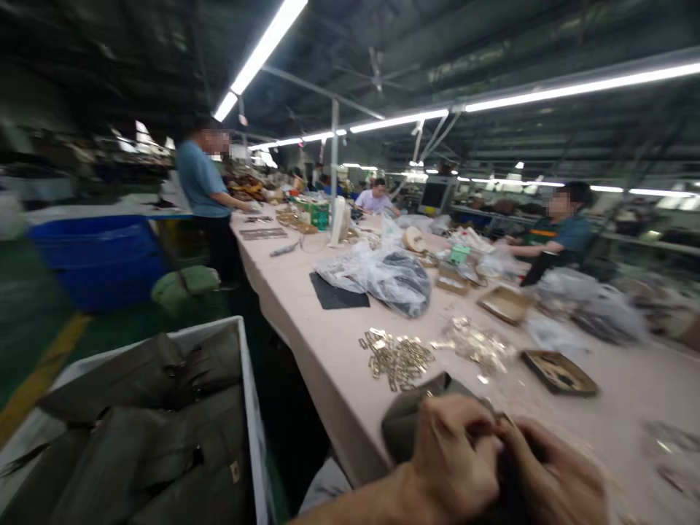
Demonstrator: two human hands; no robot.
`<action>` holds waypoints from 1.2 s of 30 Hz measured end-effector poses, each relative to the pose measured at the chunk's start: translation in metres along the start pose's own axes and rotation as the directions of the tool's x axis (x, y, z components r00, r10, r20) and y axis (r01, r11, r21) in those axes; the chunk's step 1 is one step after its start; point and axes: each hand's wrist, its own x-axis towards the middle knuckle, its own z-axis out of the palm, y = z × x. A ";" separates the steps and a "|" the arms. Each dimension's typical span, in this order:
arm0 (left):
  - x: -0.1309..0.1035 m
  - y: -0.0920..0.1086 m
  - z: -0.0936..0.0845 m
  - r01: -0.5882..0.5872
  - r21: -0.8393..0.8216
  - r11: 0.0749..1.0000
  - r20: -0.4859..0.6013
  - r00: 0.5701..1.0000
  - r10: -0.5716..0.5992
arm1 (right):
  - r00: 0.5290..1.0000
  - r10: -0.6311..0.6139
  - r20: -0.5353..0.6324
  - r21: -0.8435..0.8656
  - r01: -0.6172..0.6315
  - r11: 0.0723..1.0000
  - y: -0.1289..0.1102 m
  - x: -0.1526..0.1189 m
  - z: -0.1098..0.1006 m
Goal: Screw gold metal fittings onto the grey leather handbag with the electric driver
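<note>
My left hand [456, 456] and my right hand [558, 470] meet over a dark olive fabric bag [402, 419] at the table's near edge. Both have bent fingers pinched together on it, thumbs close to each other. What lies right between the fingertips is hidden, and the hands are slightly blurred. Just beyond the bag lies a loose pile of rectangular gold-coloured metal buckles [399, 359]. To its right, more shiny metal pieces [478, 346] are heaped, partly in clear plastic.
A white bin [252, 415] at lower left holds several olive bags. A plastic-wrapped bundle [383, 277] and a shallow tray [561, 372] sit on the pink-covered table [306, 321]. A blue tub [98, 262] stands left. Co-workers [202, 175] are around the table.
</note>
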 end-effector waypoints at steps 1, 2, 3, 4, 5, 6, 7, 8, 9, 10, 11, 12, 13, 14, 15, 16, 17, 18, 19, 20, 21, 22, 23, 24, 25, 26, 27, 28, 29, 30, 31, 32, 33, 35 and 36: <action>0.001 0.002 -0.001 -0.040 0.034 0.999 -0.051 0.998 0.041 | 0.998 0.064 0.006 0.001 -0.064 0.998 0.003 -0.003 -0.004; 0.002 0.002 -0.002 -0.076 0.063 0.995 -0.079 0.994 0.080 | 0.994 0.105 0.025 0.016 -0.106 0.994 0.006 -0.004 -0.006; 0.004 0.001 -0.003 -0.109 0.084 0.990 -0.092 0.989 0.117 | 0.991 0.127 0.035 0.034 -0.128 0.991 0.007 -0.004 -0.007; 0.005 0.000 -0.003 -0.141 0.104 0.985 -0.098 0.984 0.151 | 0.991 0.134 0.028 0.048 -0.135 0.990 0.008 -0.003 -0.007; 0.005 -0.001 -0.002 -0.179 0.119 0.977 -0.098 0.977 0.191 | 0.991 0.133 0.024 0.059 -0.134 0.989 0.009 -0.001 -0.006; 0.005 -0.003 -0.001 -0.222 0.130 0.966 -0.101 0.967 0.236 | 0.992 0.124 0.017 0.065 -0.124 0.990 0.009 0.001 -0.005; 0.004 -0.004 0.002 -0.267 0.139 0.954 -0.110 0.953 0.282 | 0.994 0.110 0.011 0.067 -0.111 0.992 0.008 0.002 -0.004; 0.003 -0.005 0.004 -0.310 0.146 0.939 -0.124 0.936 0.328 | 0.995 0.096 0.007 0.068 -0.096 0.993 0.008 0.002 -0.003; 0.003 -0.006 0.007 -0.347 0.154 0.925 -0.140 0.919 0.368 | 0.996 0.084 0.006 0.070 -0.084 0.994 0.008 0.002 -0.003; 0.002 -0.007 0.009 -0.376 0.164 0.912 -0.154 0.904 0.400 | 0.997 0.075 0.005 0.074 -0.075 0.994 0.008 0.002 -0.003; 0.002 -0.008 0.012 -0.394 0.176 0.902 -0.161 0.892 0.421 | 0.997 0.071 0.005 0.083 -0.071 0.994 0.008 0.001 -0.004; 0.002 -0.009 0.014 -0.405 0.188 0.895 -0.162 0.886 0.434 | 0.997 0.071 0.007 0.096 -0.071 0.993 0.009 0.001 -0.004; 0.002 -0.009 0.016 -0.411 0.198 0.890 -0.163 0.882 0.443 | 0.997 0.074 0.011 0.110 -0.075 0.991 0.010 0.000 -0.005; 0.002 -0.010 0.018 -0.415 0.206 0.886 -0.164 0.878 0.450 | 0.997 0.080 0.016 0.124 -0.081 0.989 0.012 0.000 -0.005; 0.002 -0.011 0.019 -0.419 0.212 0.883 -0.165 0.875 0.455 | 0.996 0.085 0.020 0.136 -0.087 0.987 0.013 0.000 -0.006; 0.002 -0.012 0.020 -0.425 0.216 0.879 -0.168 0.871 0.462 | 0.996 0.089 0.024 0.145 -0.092 0.985 0.014 0.001 -0.006; 0.001 -0.012 0.021 -0.433 0.219 0.875 -0.168 0.866 0.470 | 0.995 0.094 0.028 0.151 -0.098 0.984 0.015 0.001 -0.007; 0.001 -0.013 0.021 -0.441 0.222 0.870 -0.169 0.861 0.480 | 0.995 0.099 0.033 0.155 -0.103 0.983 0.016 0.002 -0.007; 0.001 -0.014 0.022 -0.450 0.226 0.864 -0.168 0.856 0.489 | 0.994 0.102 0.036 0.158 -0.106 0.982 0.017 0.002 -0.007; 0.000 -0.015 0.022 -0.458 0.231 0.858 -0.166 0.851 0.499 | 0.994 0.102 0.040 0.161 -0.107 0.981 0.017 0.003 -0.008; 0.000 -0.017 0.023 -0.466 0.238 0.852 -0.164 0.846 0.508 | 0.994 0.102 0.045 0.164 -0.108 0.981 0.017 0.003 -0.008; 0.000 -0.018 0.024 -0.473 0.245 0.846 -0.163 0.841 0.517 | 0.994 0.102 0.048 0.168 -0.108 0.980 0.016 0.004 -0.008; 0.000 -0.020 0.025 -0.479 0.252 0.841 -0.165 0.835 0.526 | 0.994 0.101 0.050 0.172 -0.108 0.979 0.015 0.004 -0.008; 0.000 -0.022 0.026 -0.487 0.259 0.834 -0.169 0.828 0.535 | 0.994 0.100 0.052 0.177 -0.108 0.978 0.015 0.004 -0.007; 0.000 -0.023 0.028 -0.496 0.265 0.827 -0.174 0.819 0.547 | 0.993 0.101 0.053 0.183 -0.109 0.977 0.014 0.004 -0.007; 0.000 -0.025 0.029 -0.505 0.270 0.820 -0.182 0.810 0.558 | 0.993 0.102 0.054 0.189 -0.111 0.976 0.013 0.004 -0.006; 0.000 -0.026 0.030 -0.513 0.276 0.813 -0.188 0.801 0.569 | 0.993 0.105 0.055 0.194 -0.114 0.974 0.013 0.004 -0.006; 0.000 -0.027 0.031 -0.518 0.282 0.807 -0.195 0.793 0.577 | 0.992 0.108 0.057 0.201 -0.118 0.972 0.013 0.004 -0.005; 0.001 -0.027 0.033 -0.521 0.291 0.802 -0.199 0.787 0.584 | 0.992 0.114 0.058 0.210 -0.124 0.970 0.013 0.004 -0.005; 0.001 -0.028 0.034 -0.522 0.300 0.799 -0.201 0.784 0.588 | 0.991 0.121 0.059 0.221 -0.131 0.966 0.014 0.004 -0.004; 0.001 -0.028 0.035 -0.522 0.308 0.796 -0.201 0.782 0.590 | 0.991 0.125 0.057 0.233 -0.135 0.963 0.015 0.004 -0.004; 0.001 -0.027 0.036 -0.521 0.314 0.794 -0.201 0.781 0.592 | 0.991 0.124 0.054 0.241 -0.134 0.961 0.015 0.004 -0.004; 0.001 -0.027 0.036 -0.520 0.316 0.793 -0.201 0.780 0.592 | 0.992 0.116 0.054 0.242 -0.126 0.962 0.016 0.003 -0.004; 0.002 -0.027 0.037 -0.517 0.307 0.799 -0.202 0.785 0.586 | 0.995 0.080 0.054 0.216 -0.090 0.972 0.016 0.003 -0.004; 0.002 -0.026 0.036 -0.514 0.296 0.805 -0.201 0.791 0.578 | 0.997 0.060 0.054 0.192 -0.070 0.979 0.015 0.003 -0.004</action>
